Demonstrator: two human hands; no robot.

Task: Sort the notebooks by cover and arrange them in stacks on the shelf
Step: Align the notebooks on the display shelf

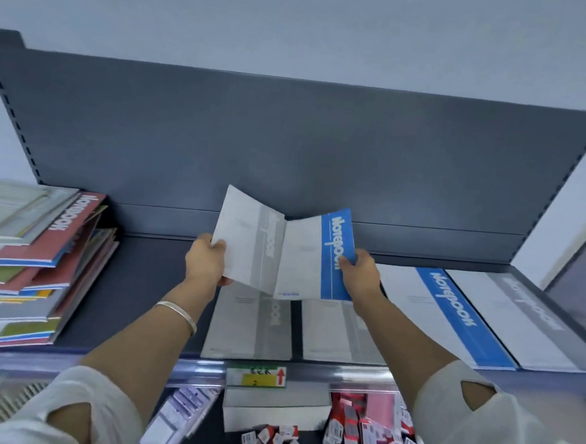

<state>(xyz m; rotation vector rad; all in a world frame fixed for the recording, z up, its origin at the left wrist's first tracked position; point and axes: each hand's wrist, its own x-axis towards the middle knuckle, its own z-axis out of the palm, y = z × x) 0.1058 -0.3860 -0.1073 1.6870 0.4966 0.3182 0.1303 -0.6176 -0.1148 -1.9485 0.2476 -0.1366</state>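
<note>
Just above the dark shelf (136,298), 2 notebooks are held up side by side, their inner edges meeting in a shallow V. The left hand (205,262) grips the outer edge of the grey-striped notebook (249,243), fingers curled round it with the thumb on the cover. The right hand (358,277) pinches the blue-striped notebook (317,257) at its blue band in the same way. A thin bracelet (176,312) sits on the left wrist. Under the hands, 2 more grey-striped copies lie flat near the shelf's front edge, a left one (244,325) and a right one (333,330), just beside each other. Further right lies a flat blue-striped copy (450,314), and beside it a far-right grey-striped copy (519,314). At the left end sits a loose mixed pile (32,257) of notebooks with red, green and grey covers, leaning unevenly. A price label (256,375) is fixed to the shelf's front rail, and small red-and-white boxes (351,428) lie scattered on the level below.
</note>
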